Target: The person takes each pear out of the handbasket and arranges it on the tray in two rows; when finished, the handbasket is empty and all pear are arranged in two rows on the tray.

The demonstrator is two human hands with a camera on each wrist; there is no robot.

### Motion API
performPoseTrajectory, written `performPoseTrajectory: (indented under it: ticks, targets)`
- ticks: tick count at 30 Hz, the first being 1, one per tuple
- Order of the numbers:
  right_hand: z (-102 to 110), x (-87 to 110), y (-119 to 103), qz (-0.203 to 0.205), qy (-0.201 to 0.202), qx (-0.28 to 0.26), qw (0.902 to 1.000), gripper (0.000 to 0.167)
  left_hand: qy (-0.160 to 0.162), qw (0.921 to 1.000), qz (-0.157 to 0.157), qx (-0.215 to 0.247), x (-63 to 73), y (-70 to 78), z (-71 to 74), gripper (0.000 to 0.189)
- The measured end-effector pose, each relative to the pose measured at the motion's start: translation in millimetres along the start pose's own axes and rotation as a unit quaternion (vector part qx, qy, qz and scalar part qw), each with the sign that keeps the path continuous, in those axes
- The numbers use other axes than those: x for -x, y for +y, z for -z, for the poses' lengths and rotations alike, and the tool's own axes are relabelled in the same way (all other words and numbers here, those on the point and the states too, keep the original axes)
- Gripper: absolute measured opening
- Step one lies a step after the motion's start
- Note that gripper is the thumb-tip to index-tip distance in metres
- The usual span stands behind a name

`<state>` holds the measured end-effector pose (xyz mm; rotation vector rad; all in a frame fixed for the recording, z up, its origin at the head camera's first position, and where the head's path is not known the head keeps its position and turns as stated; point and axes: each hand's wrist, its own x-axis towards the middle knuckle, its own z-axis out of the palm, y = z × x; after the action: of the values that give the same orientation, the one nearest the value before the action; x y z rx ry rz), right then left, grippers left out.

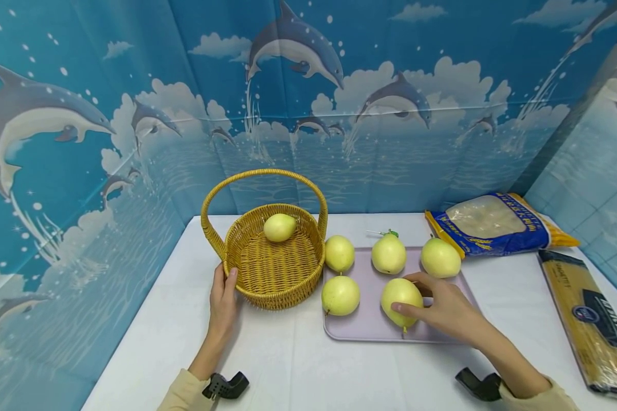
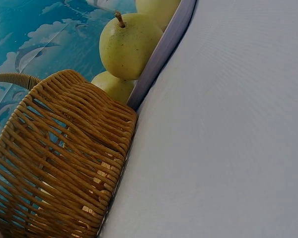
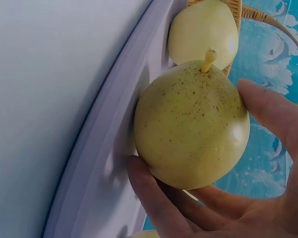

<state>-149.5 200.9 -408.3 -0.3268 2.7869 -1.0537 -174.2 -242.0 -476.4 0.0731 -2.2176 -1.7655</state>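
A yellow-green pear (image 1: pixel 402 299) on the front part of the lilac tray (image 1: pixel 360 332) is held by my right hand (image 1: pixel 444 305). Thumb and fingers span its sides; in the right wrist view the held pear's short stem points up. At the wicker basket (image 1: pixel 275 298), my left hand (image 1: pixel 223 302) grips the near-left rim, thumb at the top edge. One pear (image 1: pixel 280 228) lies inside the basket near its back wall. The left wrist view shows the basket's woven side (image 2: pixel 64 158) close up, with the left hand mostly out of sight.
Other pears stand about the tray: a front-left one (image 1: pixel 341 295), a back-left one (image 1: pixel 339 253) beside the basket, a back-middle one (image 1: pixel 389 254) and a back-right one (image 1: pixel 440 258). A blue-and-yellow bag (image 1: pixel 493 224) and a spaghetti pack (image 1: pixel 588 319) lie right. The basket's tall handle (image 1: pixel 264 172) arches up.
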Motion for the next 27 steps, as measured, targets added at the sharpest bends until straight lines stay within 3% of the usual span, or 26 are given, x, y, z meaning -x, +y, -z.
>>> performPoseTrajectory:
  ticks: [27]
  targets:
    - [16,0.8,4,0.032,0.022,-0.004,0.9992,0.071,0.003,1.0000,0.005,-0.004,1.4,2.3,-0.4,0.059]
